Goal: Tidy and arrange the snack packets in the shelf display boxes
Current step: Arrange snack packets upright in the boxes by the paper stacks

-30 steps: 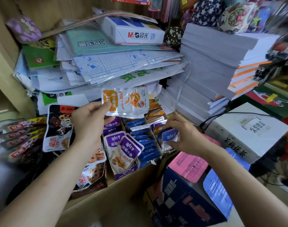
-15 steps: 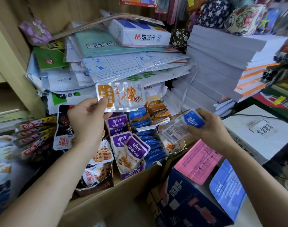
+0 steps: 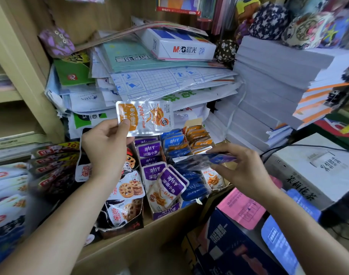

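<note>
My left hand pinches an orange-and-clear fish snack packet by its left end and holds it up above the display boxes. My right hand grips a blue snack packet, held flat and blurred, just over the blue packets' box. On the wooden shelf three narrow display boxes stand side by side: purple packets on the left, blue in the middle, orange packets on the right. A dark box of lotus-root chip packets stands left of them, partly behind my left wrist.
Stacked stationery sheets and a white M&G paper ream crowd the shelf behind the boxes. Tall paper stacks rise at the right. More snack packets lie at the far left. A dark blue carton and a white carton sit below right.
My right hand pulled a blue packet out of the box, lifted it to the right, then brought it back down and left over the blue box. The left hand kept the orange packet raised.
</note>
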